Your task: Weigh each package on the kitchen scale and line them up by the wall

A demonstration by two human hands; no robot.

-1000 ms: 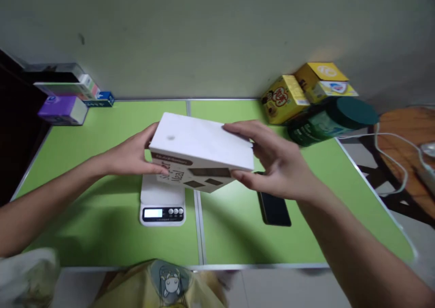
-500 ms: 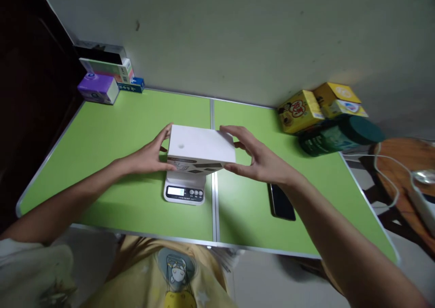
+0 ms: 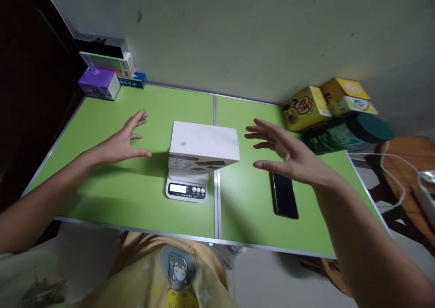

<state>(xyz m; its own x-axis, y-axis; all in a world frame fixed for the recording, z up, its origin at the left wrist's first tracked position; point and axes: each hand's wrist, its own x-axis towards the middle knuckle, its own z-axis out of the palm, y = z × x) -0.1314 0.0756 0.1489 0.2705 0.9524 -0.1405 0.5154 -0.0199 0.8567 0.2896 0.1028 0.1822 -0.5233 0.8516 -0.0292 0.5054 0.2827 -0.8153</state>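
White rectangular cardboard box (image 3: 204, 142) rests on white plastic digital scale (image 3: 186, 192), overhanging its right side — a nudge could tip it. Left hand (image 3: 120, 142), right hand (image 3: 287, 156): fingers spread, empty, apart from box.

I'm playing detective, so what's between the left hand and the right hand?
The head view shows a white box, standing on a digital kitchen scale, between them.

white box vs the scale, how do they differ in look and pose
The white box is tall and blocky, while the scale is low and flat. The box carries dark printing on its front; the scale has a lit display and round buttons. The box sits on the scale, whereas the scale lies on the green table. Both are mostly white.
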